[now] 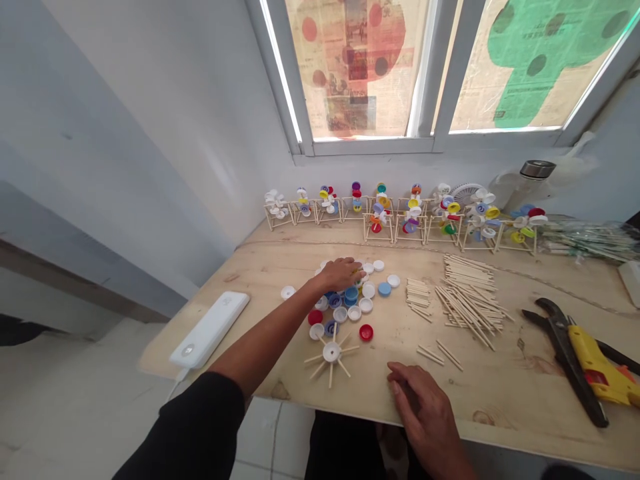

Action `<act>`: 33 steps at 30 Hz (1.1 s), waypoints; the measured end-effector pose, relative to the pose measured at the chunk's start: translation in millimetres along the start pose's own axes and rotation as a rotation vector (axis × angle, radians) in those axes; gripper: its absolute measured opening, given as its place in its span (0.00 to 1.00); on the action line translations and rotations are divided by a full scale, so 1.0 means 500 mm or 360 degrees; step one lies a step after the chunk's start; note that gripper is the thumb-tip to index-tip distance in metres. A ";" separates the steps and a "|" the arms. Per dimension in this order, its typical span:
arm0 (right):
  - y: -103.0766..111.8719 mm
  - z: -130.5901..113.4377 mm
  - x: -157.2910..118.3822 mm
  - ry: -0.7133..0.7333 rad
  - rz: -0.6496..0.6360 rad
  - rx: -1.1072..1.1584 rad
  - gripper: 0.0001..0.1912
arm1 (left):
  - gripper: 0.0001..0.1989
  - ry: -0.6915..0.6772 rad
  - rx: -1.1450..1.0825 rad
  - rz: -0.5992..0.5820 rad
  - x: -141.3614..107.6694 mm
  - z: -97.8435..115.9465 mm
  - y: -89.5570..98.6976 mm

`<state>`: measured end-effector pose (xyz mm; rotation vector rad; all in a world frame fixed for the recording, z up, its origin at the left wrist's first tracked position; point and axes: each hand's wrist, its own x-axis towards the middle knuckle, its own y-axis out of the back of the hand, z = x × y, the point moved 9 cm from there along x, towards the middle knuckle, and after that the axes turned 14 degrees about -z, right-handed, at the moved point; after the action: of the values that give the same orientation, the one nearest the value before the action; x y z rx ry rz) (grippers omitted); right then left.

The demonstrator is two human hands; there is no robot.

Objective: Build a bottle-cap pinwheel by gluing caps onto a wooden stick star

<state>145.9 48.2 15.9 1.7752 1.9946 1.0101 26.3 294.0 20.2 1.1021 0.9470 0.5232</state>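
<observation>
My left hand point(340, 275) rests among loose plastic bottle caps point(353, 310) in white, blue, red and other colours, with a yellow bit at its fingertips. I cannot tell whether it grips a cap. Just below the caps lies a white cap with wooden sticks radiating from it point(331, 352). My right hand point(420, 407) lies empty at the front edge of the plywood table point(500, 380), near a few loose sticks point(440, 355). Short wooden sticks point(418, 297) and a larger heap of longer ones point(470, 313) lie to the right of the caps.
Several stick-framed models with coloured caps point(400, 213) stand along the back of the table. A yellow glue gun point(595, 363) and black-handled shears point(560, 340) lie at the right. A white power bank point(210, 329) lies at the left, with a papered window point(420, 67) above.
</observation>
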 end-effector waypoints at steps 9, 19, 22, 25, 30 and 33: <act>-0.002 0.005 0.001 0.0011 -0.0007 -0.0001 0.12 | 0.26 -0.0150 0.0114 0.0079 0.015 0.104 0.027; 0.006 0.003 0.002 0.0040 -0.0007 -0.0047 0.12 | 0.16 -0.0488 0.0333 0.0139 0.010 0.194 -0.016; 0.006 0.003 0.001 0.0046 -0.0007 -0.0038 0.12 | 0.14 -0.0485 0.0338 0.0180 -0.024 0.184 -0.025; 0.005 0.006 0.000 0.0025 -0.0019 -0.0028 0.12 | 0.18 -0.0502 0.0187 0.0235 -0.069 0.162 -0.010; 0.005 0.007 -0.001 -0.0018 -0.0047 0.0020 0.13 | 0.19 -0.0231 -0.0391 0.0662 -0.174 0.009 0.053; 0.009 0.007 0.000 -0.0051 -0.0045 0.0060 0.13 | 0.18 0.0194 -0.0772 0.0956 -0.255 -0.126 0.037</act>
<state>151.3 49.1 16.4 1.7661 2.0259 0.9359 -92.0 236.0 76.5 0.9011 0.5298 1.2521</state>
